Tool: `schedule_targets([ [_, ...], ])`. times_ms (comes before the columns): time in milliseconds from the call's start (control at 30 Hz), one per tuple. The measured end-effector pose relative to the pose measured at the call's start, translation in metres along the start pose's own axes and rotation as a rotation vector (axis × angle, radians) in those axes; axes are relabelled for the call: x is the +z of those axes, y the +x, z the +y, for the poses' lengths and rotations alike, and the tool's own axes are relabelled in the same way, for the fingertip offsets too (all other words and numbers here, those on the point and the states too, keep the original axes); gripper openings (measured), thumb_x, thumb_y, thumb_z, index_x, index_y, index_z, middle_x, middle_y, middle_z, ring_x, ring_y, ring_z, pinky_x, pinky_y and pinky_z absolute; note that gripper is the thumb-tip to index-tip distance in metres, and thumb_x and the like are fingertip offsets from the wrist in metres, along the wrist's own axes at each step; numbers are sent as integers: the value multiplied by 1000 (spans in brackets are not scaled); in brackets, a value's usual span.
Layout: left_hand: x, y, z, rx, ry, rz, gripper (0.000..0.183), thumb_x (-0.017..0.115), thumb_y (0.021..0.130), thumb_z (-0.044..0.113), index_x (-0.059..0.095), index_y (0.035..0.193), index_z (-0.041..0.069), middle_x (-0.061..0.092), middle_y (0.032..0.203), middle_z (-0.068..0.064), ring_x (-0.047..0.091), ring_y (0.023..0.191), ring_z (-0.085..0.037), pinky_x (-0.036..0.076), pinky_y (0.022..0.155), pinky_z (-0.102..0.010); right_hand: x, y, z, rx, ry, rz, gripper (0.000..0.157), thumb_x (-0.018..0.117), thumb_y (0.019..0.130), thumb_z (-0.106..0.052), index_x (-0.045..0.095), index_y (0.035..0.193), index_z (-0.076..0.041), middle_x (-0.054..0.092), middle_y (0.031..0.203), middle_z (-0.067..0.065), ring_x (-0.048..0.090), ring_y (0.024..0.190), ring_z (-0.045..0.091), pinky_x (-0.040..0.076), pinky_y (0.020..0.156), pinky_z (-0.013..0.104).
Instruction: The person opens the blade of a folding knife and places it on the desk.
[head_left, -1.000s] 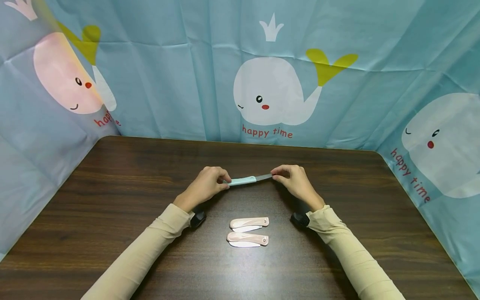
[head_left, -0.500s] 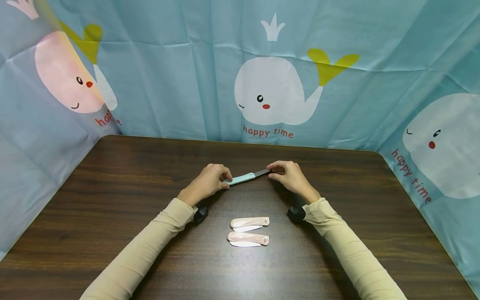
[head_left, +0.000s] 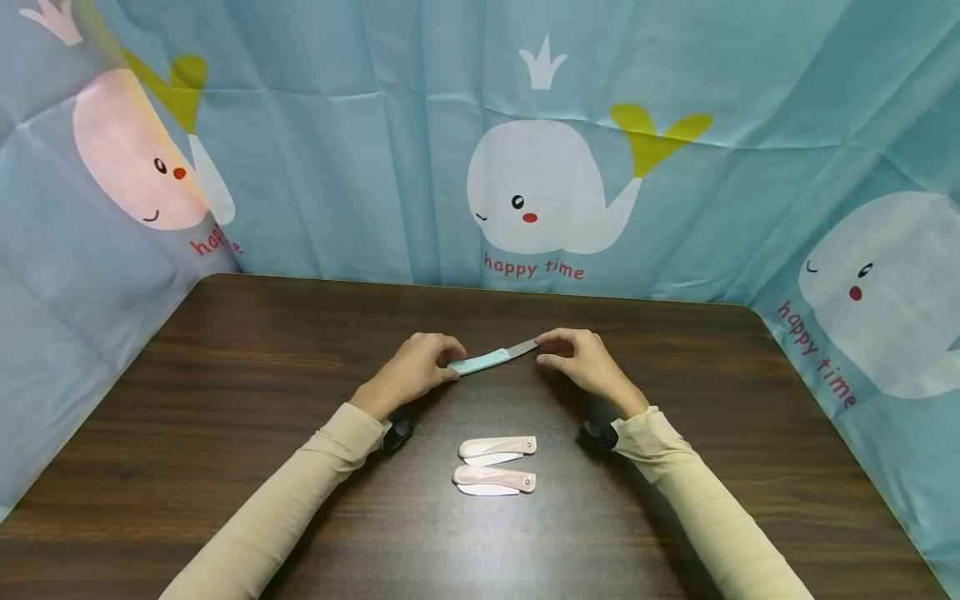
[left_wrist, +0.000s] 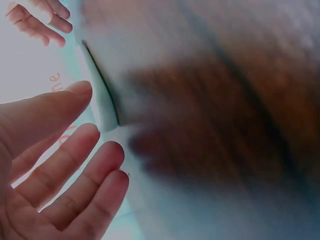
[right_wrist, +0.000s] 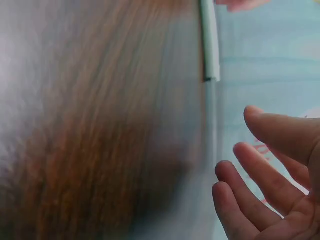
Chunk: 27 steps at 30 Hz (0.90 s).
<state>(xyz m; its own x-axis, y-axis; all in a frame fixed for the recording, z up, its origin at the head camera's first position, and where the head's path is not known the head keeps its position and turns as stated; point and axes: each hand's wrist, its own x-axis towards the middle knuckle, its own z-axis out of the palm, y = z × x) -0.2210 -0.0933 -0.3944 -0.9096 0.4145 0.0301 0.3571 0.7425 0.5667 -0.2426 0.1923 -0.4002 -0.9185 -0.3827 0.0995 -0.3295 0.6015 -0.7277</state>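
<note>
An unfolded folding knife (head_left: 483, 362) with a pale mint handle and a grey blade lies on the dark wood table, blade to the right. Around the handle's left end, my left hand (head_left: 411, 373) has its thumb and fingers apart; the left wrist view shows a gap between them and the handle (left_wrist: 101, 102). At the blade tip my right hand (head_left: 588, 363) is likewise spread, its index finger close to the tip. Whether that finger touches the blade cannot be told. In the right wrist view the right fingers (right_wrist: 265, 175) hold nothing.
Two pink-handled folding knives (head_left: 498, 447), partly folded with their blades showing, lie one below the other nearer the person. A blue curtain (head_left: 315, 183) with whale prints hangs behind and beside the table (head_left: 225, 400).
The mint knife's blade end swung slightly away from the person. Both hands, earlier pinching its handle and blade tip, have since parted their fingers.
</note>
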Motion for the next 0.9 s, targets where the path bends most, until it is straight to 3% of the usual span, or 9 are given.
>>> schedule_targets([
  [400, 2, -22, 13, 39, -30, -5, 31, 78, 85, 12, 71, 114, 6, 73, 103, -8, 69, 93, -22, 55, 79, -35, 2, -30, -21, -44, -4, -74, 32, 74, 89, -14, 70, 117, -1, 73, 114, 14, 70, 106, 26, 55, 91, 43],
  [667, 5, -34, 25, 77, -55, -45, 30, 78, 85, 12, 72, 114, 4, 72, 110, -9, 71, 94, -22, 57, 81, -35, 5, -51, -35, -42, 28, -181, 36, 74, 90, -21, 68, 120, -3, 72, 118, 12, 69, 109, 27, 54, 93, 43],
  [900, 8, -41, 32, 115, -61, -116, 29, 78, 85, 14, 72, 112, 5, 73, 99, -4, 67, 86, -16, 52, 74, -26, 6, -64, -39, -49, 32, -229, 40, 75, 89, -25, 67, 122, -3, 72, 118, 11, 69, 108, 25, 54, 92, 39],
])
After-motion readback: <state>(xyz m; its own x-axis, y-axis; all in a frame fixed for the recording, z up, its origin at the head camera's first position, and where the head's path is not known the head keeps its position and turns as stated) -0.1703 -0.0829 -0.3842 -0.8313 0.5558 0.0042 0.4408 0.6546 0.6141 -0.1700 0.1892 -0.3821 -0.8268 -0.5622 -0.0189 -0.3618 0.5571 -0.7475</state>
